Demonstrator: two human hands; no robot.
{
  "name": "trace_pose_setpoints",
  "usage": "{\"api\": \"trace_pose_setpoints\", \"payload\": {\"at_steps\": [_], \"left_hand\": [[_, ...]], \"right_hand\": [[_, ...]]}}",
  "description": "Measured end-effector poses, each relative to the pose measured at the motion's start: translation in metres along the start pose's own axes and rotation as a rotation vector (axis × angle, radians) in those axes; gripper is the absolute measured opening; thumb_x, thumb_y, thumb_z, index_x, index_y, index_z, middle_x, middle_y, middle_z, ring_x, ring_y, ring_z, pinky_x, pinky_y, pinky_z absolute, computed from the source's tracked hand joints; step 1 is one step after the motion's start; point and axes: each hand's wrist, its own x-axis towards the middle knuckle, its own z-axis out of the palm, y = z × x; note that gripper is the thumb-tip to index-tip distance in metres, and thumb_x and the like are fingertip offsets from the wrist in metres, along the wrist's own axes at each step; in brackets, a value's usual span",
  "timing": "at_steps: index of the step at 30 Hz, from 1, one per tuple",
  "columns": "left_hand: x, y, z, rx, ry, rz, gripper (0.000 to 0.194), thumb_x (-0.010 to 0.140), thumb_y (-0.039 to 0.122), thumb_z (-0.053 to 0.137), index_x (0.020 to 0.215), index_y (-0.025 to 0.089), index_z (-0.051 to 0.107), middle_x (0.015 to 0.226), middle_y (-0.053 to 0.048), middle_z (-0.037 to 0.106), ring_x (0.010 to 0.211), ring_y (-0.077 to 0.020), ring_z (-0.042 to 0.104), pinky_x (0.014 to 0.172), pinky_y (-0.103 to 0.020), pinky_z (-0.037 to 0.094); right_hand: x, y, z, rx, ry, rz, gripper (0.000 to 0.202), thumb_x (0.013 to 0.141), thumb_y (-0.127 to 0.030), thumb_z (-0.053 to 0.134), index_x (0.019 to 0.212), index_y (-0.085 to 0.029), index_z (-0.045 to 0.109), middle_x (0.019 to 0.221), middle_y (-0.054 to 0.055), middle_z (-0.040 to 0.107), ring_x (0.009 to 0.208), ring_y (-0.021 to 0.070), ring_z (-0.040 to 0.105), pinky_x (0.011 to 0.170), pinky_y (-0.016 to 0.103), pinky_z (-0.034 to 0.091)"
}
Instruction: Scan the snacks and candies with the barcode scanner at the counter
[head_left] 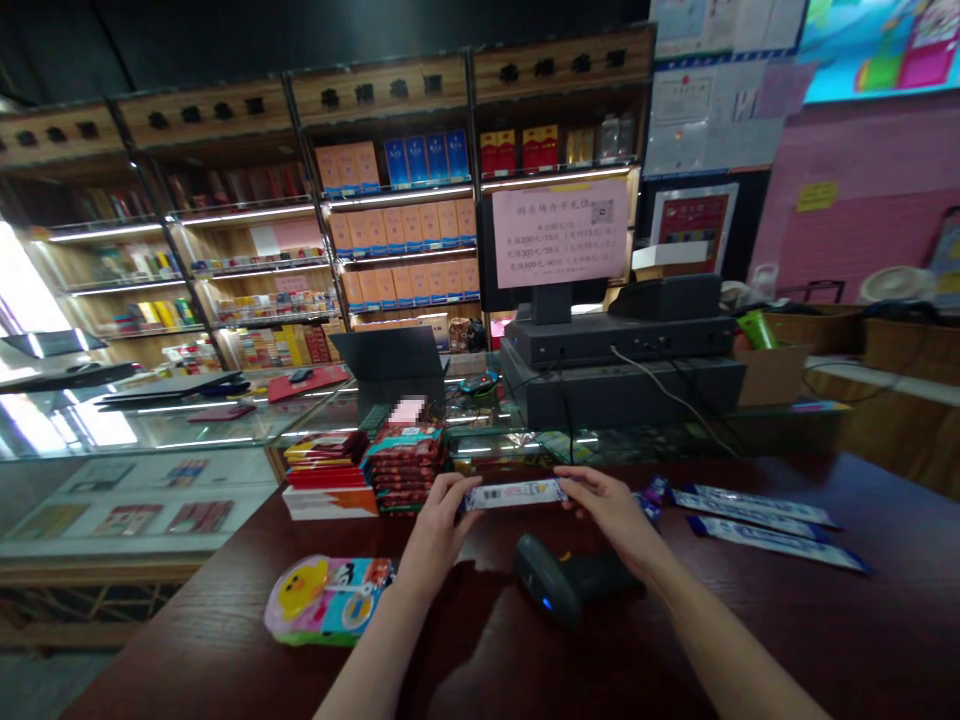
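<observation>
Held level between both hands is a long, thin snack packet (517, 493), white and blue with printed lettering. My left hand (442, 525) pinches its left end and my right hand (604, 505) pinches its right end. Just below it on the dark wooden counter lies a black barcode scanner (551, 580) with a blue light, partly behind my right forearm. Several similar slim packets (772, 520) lie to the right, beside a small purple packet (654, 497). Left of my left forearm rests a colourful pack with a yellow duck face (326, 600).
A stack of dark red packets (405, 465) and a pile of red and white packs (330, 480) stand at the counter's back left. Behind are a glass display case (300, 425), a cash register (622, 375) with trailing cables, and a monitor with a pink sign (559, 235). Stocked shelves (405, 255) line the wall.
</observation>
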Motion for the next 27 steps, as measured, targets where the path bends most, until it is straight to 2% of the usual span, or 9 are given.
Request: {"api": "trace_pose_setpoints", "payload": {"at_steps": [8,14,27], "left_hand": [[-0.003,0.0,0.001,-0.034,-0.036,-0.017,0.041,0.088,0.021,0.066,0.127,0.029,0.059,0.111,-0.003,0.054,0.106,-0.0174,0.061,0.099,-0.034,0.052],[-0.001,0.006,-0.001,-0.028,-0.022,-0.024,0.037,0.088,0.021,0.065,0.124,0.029,0.061,0.11,-0.004,0.053,0.105,-0.0178,0.06,0.098,-0.034,0.052],[-0.002,0.009,-0.006,0.033,-0.024,-0.007,0.035,0.089,0.02,0.064,0.124,0.026,0.059,0.115,-0.004,0.06,0.108,-0.0178,0.06,0.099,-0.034,0.051]], "right_hand": [[-0.002,0.006,-0.002,-0.021,-0.004,-0.022,0.051,0.065,-0.043,0.077,0.109,-0.016,0.073,0.086,0.006,0.076,0.075,0.0194,0.068,0.062,0.027,0.048],[-0.003,0.007,-0.005,-0.038,-0.005,-0.05,0.055,0.071,-0.044,0.074,0.119,-0.017,0.07,0.093,0.007,0.077,0.084,0.0225,0.071,0.067,0.03,0.051],[-0.007,0.009,-0.005,-0.073,-0.055,-0.026,0.059,0.07,-0.052,0.074,0.118,-0.018,0.071,0.096,0.008,0.078,0.093,0.0268,0.071,0.073,0.034,0.054]]}}
